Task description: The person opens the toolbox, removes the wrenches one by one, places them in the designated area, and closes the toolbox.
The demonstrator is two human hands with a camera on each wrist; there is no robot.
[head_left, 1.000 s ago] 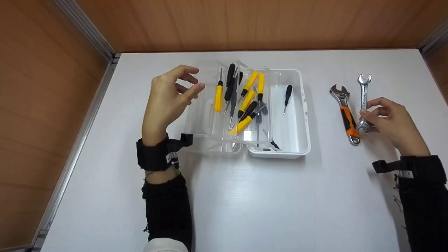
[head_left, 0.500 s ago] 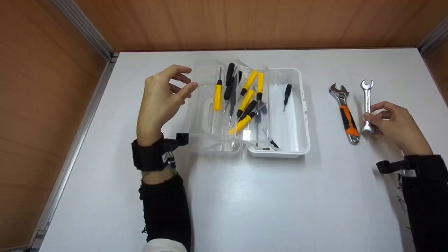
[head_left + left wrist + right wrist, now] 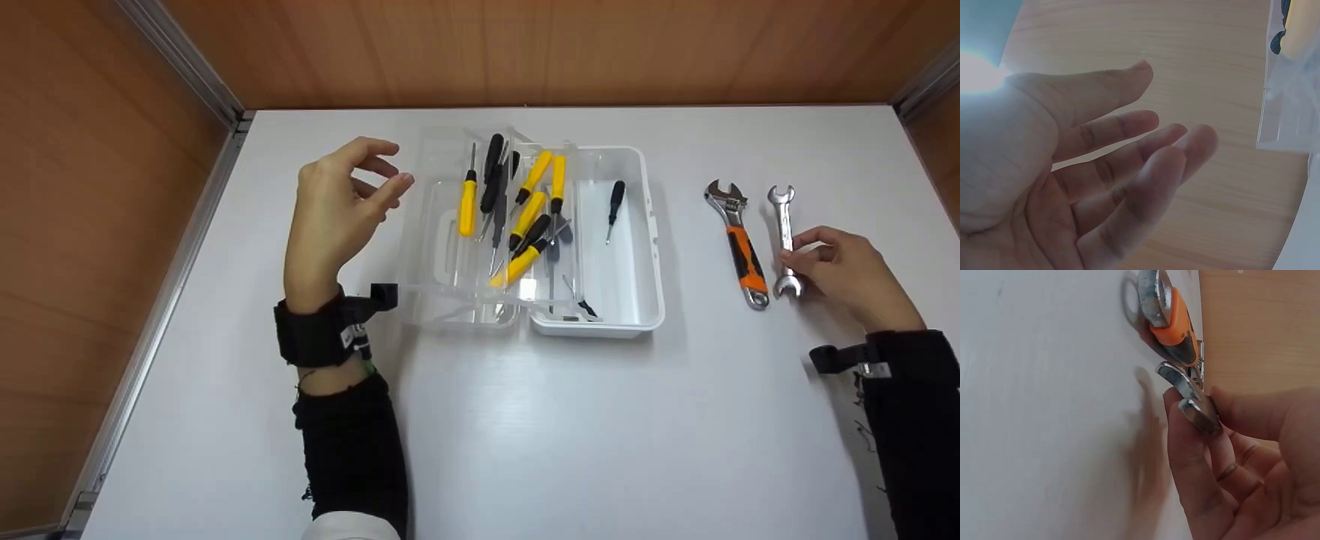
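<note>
The right hand (image 3: pixel 847 274) pinches the lower shank of the open-end spanner (image 3: pixel 784 231), which lies on the white table (image 3: pixel 525 420) just beside the orange-handled adjustable wrench (image 3: pixel 739 244), right of the clear toolbox (image 3: pixel 622 247). The left hand (image 3: pixel 337 210) hovers beside the box, fingers relaxed, holding nothing. Judged step: gripping the spanner. The next move calls for a firm pinch clear of the wrench.
</note>
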